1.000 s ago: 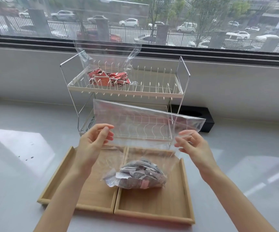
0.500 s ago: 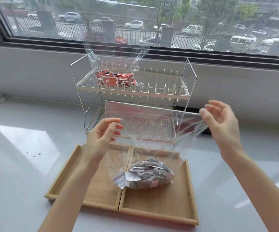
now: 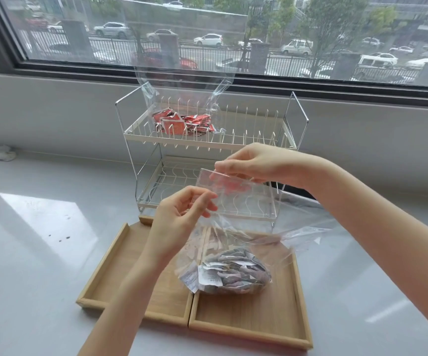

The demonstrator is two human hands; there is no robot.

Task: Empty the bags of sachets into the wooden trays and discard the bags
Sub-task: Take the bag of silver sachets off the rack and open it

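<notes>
Since the earlier frames our right hand (image 3: pixel 255 163) has swung in from the right side of the picture toward the centre, and it now sits above and just right of our left hand (image 3: pixel 182 217), with both at the mouth of the clear plastic bag of grey sachets (image 3: pixel 233 253). Our left fingers (image 3: pixel 205 201) are pressed together on the near lip of the bag's opening. Our right fingers (image 3: pixel 223 164) are curled down onto the far lip at its top edge, pinching the film.

Below the hands the bag hangs slack, and its loaded bottom rests on the two shallow rectangular wooden trays (image 3: pixel 120 263) in the lower centre of the frame. The grey sachets (image 3: pixel 231 276) are heaped inside the bag, mostly over the right tray and across the seam where the trays meet. Both trays lie side by side, touching, on the glossy white counter (image 3: pixel 40 253).

Behind the trays, at mid-frame, stands a two-tier white wire dish rack (image 3: pixel 233 142). On the left part of its upper tier sits a second clear plastic bag holding red sachets (image 3: pixel 184 122), its open top standing up against the window (image 3: pixel 207 34). We also see a crumpled white scrap (image 3: pixel 2 152) at the far left edge of the counter.
</notes>
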